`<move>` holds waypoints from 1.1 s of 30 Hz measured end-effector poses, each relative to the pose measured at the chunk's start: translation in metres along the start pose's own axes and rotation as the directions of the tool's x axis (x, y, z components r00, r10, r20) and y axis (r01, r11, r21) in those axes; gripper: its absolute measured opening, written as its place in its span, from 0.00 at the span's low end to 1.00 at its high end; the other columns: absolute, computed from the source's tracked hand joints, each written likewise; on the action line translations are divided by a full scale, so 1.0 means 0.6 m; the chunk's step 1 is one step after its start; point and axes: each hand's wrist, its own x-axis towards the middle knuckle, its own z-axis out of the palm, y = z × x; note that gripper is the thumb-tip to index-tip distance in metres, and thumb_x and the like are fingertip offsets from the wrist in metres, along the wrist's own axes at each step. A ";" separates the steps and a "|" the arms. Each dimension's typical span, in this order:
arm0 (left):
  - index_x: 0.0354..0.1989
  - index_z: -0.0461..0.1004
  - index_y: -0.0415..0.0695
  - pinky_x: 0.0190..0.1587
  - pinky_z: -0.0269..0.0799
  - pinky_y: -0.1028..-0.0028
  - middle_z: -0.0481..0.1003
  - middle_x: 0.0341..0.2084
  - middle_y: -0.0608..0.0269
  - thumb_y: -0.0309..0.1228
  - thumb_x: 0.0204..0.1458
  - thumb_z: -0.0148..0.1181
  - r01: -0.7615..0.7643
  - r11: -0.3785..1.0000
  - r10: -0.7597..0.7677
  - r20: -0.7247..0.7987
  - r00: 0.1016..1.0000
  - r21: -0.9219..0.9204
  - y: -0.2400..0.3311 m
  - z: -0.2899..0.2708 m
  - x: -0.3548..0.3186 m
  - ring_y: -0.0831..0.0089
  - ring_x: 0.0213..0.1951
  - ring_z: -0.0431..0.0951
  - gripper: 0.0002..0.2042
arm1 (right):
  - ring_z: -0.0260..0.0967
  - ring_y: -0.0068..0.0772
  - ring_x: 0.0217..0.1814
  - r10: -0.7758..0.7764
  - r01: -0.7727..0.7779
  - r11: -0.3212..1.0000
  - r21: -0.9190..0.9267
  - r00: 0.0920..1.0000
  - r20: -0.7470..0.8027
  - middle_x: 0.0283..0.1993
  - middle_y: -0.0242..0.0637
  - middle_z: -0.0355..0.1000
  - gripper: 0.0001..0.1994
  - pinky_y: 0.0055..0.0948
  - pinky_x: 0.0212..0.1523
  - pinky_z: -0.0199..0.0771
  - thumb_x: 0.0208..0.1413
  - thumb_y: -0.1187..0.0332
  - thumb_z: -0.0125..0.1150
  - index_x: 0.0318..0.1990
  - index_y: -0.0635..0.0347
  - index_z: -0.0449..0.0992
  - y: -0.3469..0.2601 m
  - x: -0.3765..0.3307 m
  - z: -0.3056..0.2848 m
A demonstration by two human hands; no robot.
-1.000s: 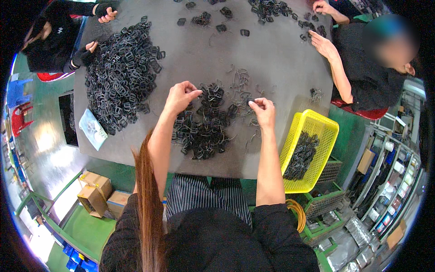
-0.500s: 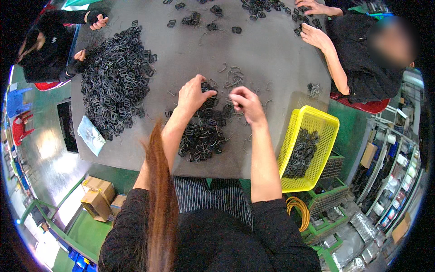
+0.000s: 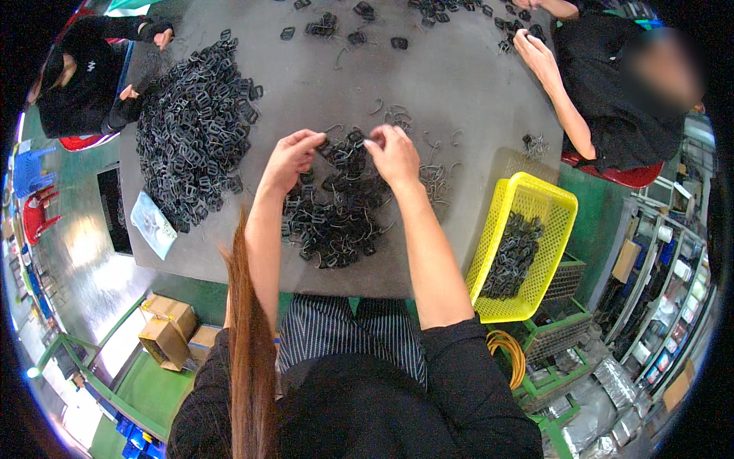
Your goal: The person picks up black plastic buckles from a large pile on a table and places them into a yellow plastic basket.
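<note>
While both hands pinch at black buckles point(image 3: 336, 214), left hand point(image 3: 289, 159) and right hand point(image 3: 394, 153) nearly meet

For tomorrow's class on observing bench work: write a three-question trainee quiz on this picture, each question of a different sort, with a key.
1. True or false: the yellow basket stands at the person's left.
2. Where is the biggest heap of black buckles? A) far left of the table B) in the basket C) on the floor
3. Fill in: the left hand and right hand meet above the small pile of buckles and wire ____.

Key: 1 false; 2 A; 3 clips.
</note>
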 end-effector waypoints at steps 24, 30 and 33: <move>0.40 0.72 0.47 0.31 0.68 0.65 0.72 0.19 0.59 0.40 0.44 0.63 -0.257 0.433 0.558 -0.034 0.829 0.864 -0.053 0.119 0.018 0.59 0.26 0.74 0.16 | 0.69 0.24 0.26 0.298 -0.160 0.899 0.409 0.906 -0.301 0.25 0.32 0.74 0.10 0.24 0.31 0.69 0.39 0.70 0.68 0.31 0.60 0.76 0.105 -0.035 -0.024; 0.37 0.72 0.48 0.36 0.70 0.62 0.75 0.27 0.56 0.42 0.44 0.62 -0.157 0.270 0.551 -0.019 0.834 0.950 -0.054 0.153 0.032 0.57 0.35 0.76 0.15 | 0.68 0.21 0.26 0.420 -0.244 0.698 0.673 0.901 -0.110 0.25 0.26 0.72 0.06 0.18 0.26 0.66 0.44 0.71 0.65 0.31 0.59 0.76 0.109 -0.040 -0.036; 0.34 0.72 0.48 0.38 0.70 0.62 0.76 0.31 0.56 0.42 0.43 0.63 -0.028 0.262 0.395 -0.081 0.915 0.965 -0.053 0.147 0.042 0.56 0.39 0.75 0.14 | 0.67 0.19 0.28 0.337 -0.376 0.001 0.926 0.872 0.354 0.27 0.26 0.72 0.05 0.17 0.26 0.65 0.45 0.73 0.64 0.32 0.60 0.76 0.116 -0.046 -0.067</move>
